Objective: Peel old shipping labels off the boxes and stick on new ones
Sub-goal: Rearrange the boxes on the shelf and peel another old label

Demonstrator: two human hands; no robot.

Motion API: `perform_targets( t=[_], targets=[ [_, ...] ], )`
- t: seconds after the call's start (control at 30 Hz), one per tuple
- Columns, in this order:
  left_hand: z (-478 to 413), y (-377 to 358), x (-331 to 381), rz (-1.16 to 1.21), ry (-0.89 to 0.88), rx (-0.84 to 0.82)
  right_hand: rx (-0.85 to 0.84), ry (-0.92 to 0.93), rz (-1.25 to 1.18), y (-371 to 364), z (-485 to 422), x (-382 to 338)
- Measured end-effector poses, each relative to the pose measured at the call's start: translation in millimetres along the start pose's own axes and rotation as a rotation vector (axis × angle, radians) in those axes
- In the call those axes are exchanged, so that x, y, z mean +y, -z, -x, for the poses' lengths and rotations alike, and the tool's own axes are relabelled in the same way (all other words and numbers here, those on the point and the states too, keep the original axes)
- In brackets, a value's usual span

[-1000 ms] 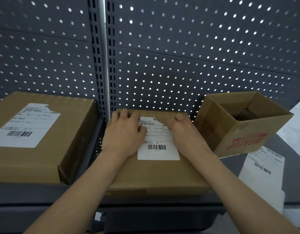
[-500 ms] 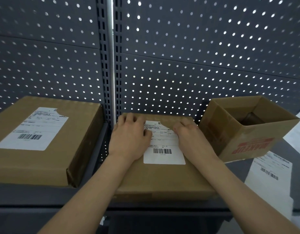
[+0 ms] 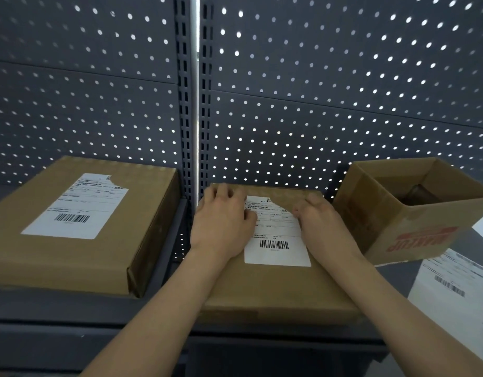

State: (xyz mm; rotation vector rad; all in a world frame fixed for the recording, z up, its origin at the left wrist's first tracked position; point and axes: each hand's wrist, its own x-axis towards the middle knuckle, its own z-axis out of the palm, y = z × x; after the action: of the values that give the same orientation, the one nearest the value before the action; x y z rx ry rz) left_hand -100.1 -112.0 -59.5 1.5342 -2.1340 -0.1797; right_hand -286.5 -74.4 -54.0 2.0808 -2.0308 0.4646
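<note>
Honestly, label [image 3: 275,235] has a torn corner, prob shreds more: left hand [image 3: 221,224] rests open on box [image 3: 262,289], right hand [image 3: 320,217] curled at the tear, grip unclear.

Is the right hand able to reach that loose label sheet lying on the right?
Probably yes. The right hand sits at the edge of the label on the middle box. The loose label sheet lies flat to its right, in front of the open box, with nothing standing between them.
</note>
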Motion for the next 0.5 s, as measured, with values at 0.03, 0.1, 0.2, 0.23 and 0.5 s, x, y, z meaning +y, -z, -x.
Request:
perform_targets(
  t=[0.03, 0.1, 0.2, 0.23, 0.5],
  targets=[
    [-0.1, -0.1, -0.1, -0.002, 0.0, 0.001, 0.003, 0.018, 0.007, 0.2, 0.4, -0.7],
    [0.1, -0.1, -0.3, -0.006, 0.0, 0.0, 0.01, 0.042, 0.029, 1.0, -0.3, -2.4],
    [0.6, 0.2, -0.3, -0.007, 0.001, 0.002, -0.031, 0.046, 0.041, 1.9, -4.2, -2.5],
    [0.6, -0.1, -0.1, -0.008, 0.0, 0.004, -0.039, 0.03, 0.015, 2.6, -4.3, -1.4],
    [0.4, 1.5, -0.1, -0.005, 0.002, -0.006, -0.028, -0.054, -0.165, 7.9, -2.6, 3.6]
  ],
)
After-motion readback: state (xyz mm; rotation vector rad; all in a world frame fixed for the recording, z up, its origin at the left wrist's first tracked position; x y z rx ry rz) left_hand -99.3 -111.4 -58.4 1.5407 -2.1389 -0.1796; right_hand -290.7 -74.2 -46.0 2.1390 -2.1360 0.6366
